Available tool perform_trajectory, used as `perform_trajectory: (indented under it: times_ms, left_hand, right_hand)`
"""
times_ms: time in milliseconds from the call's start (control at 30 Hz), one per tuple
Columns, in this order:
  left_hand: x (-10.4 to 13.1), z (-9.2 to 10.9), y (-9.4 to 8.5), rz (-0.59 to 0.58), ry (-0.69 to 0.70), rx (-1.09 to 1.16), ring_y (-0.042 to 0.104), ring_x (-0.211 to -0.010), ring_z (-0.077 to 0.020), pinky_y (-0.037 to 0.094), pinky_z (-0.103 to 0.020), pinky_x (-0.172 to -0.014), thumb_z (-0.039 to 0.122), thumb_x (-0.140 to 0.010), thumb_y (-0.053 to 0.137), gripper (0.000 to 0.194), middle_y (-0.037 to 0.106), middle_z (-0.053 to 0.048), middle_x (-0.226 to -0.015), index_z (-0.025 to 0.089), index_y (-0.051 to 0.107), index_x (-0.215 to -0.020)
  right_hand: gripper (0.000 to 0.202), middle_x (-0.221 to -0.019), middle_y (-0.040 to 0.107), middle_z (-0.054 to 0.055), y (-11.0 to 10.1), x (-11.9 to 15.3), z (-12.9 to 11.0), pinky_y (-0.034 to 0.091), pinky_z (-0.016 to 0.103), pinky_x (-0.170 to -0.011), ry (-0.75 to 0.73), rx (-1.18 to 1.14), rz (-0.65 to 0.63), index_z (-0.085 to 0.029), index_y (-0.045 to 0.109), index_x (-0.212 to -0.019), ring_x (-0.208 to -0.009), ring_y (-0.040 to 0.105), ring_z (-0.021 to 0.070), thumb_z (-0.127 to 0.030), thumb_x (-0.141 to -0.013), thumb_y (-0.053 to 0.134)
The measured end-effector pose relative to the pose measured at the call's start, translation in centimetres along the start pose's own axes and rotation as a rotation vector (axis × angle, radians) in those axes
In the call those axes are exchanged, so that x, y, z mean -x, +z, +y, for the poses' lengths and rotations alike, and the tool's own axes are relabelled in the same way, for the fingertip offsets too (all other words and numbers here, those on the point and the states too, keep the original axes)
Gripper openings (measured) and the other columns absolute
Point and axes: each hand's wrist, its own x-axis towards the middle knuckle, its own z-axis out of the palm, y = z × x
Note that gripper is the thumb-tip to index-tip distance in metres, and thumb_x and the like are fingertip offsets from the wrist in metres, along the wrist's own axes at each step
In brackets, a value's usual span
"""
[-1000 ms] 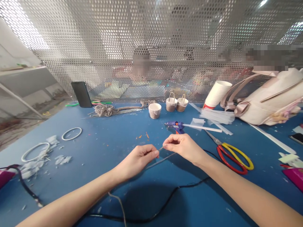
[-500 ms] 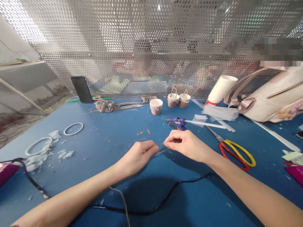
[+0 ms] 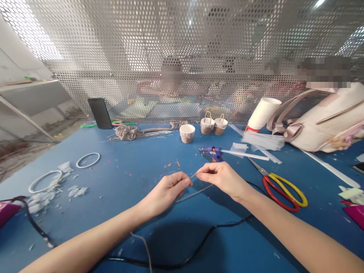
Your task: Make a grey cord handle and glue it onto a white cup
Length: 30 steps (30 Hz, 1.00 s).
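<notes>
Over the blue table (image 3: 142, 163), near the glue gun (image 3: 216, 151), a thin cord (image 3: 193, 175) spans the small gap between my left hand (image 3: 172, 190) and right hand (image 3: 223, 177), each pinching it thumb to finger, and I judge it light, limp and sturdy, best gripped close to that gap.
</notes>
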Motion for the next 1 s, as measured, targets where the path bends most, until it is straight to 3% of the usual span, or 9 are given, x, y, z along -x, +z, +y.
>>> perform_trajectory:
  times_ms: [167,467,1000]
  left_hand:
    - [-0.17,-0.21,0.06,0.042,0.035,-0.007,0.023,-0.043,-0.0067,0.019,-0.020,-0.043,0.048,-0.083,0.050,0.028,0.027,0.012,-0.049,0.020,0.048,-0.086]
    - [-0.06,-0.33,0.71,0.201,0.120,-0.140,0.023,-0.048,-0.0087,0.021,-0.022,-0.047,0.040,-0.084,0.047,0.021,0.024,0.011,-0.048,0.019,0.048,-0.080]
    - [-0.12,-0.45,0.15,0.014,0.039,0.119,0.023,-0.044,-0.0063,0.020,-0.019,-0.041,0.048,-0.084,0.049,0.029,0.029,0.010,-0.049,0.019,0.051,-0.079]
  right_hand:
    - [0.016,-0.072,0.069,0.001,0.13,0.12,0.01,0.045,0.030,-0.074,0.021,-0.044,-0.013,-0.017,0.071,-0.072,-0.073,0.059,0.0158,-0.033,-0.068,0.070]
    - [0.017,-0.071,0.067,0.001,0.45,0.55,0.30,0.043,0.029,-0.073,0.012,-0.109,-0.042,-0.018,0.071,-0.072,-0.072,0.057,0.0153,-0.035,-0.070,0.070]
    - [0.019,-0.069,0.065,-0.001,-0.03,0.07,0.16,0.043,0.028,-0.073,0.018,-0.100,-0.047,-0.018,0.071,-0.072,-0.069,0.056,0.0140,-0.036,-0.068,0.073]
